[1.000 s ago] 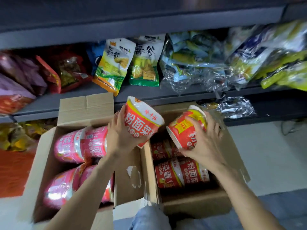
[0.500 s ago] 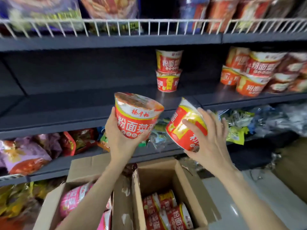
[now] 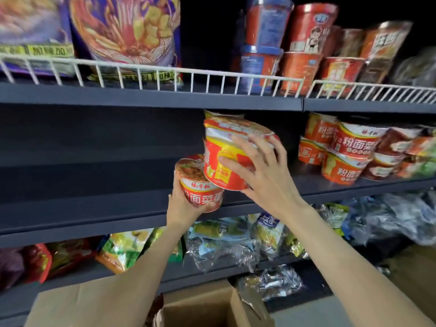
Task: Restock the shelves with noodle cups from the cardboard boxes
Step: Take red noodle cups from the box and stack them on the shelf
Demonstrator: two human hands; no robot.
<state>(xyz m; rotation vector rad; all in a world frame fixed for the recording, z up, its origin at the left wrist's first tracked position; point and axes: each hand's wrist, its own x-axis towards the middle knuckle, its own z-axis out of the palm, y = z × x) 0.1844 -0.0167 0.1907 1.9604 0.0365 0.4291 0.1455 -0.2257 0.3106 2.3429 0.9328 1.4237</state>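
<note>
The dark shelving unit (image 3: 141, 100) is filling the view, its middle shelf (image 3: 94, 204) lying bare on the left and carrying a stacked cluster of red noodle cups (image 3: 349, 152) on the right. The top shelf, fenced by a white wire rail (image 3: 165, 76), is holding large purple snack bags (image 3: 122, 31) on the left and tall red and blue tubs (image 3: 283, 43) on the right. The bottom shelf is holding green and yellow snack packets (image 3: 127, 249) and clear crinkled bags (image 3: 224, 246). A cardboard box (image 3: 212, 305) is sitting open at the bottom edge; its contents cannot be seen from here. The right hand (image 3: 262, 171) is gripping 1 red and yellow noodle cup (image 3: 221, 161) by its side, fingers curled over the lid rim, holding it tilted in front of the middle shelf. The left hand (image 3: 181, 204) is clasping a second noodle cup (image 3: 200, 187) from below, just under and touching the first.
</note>
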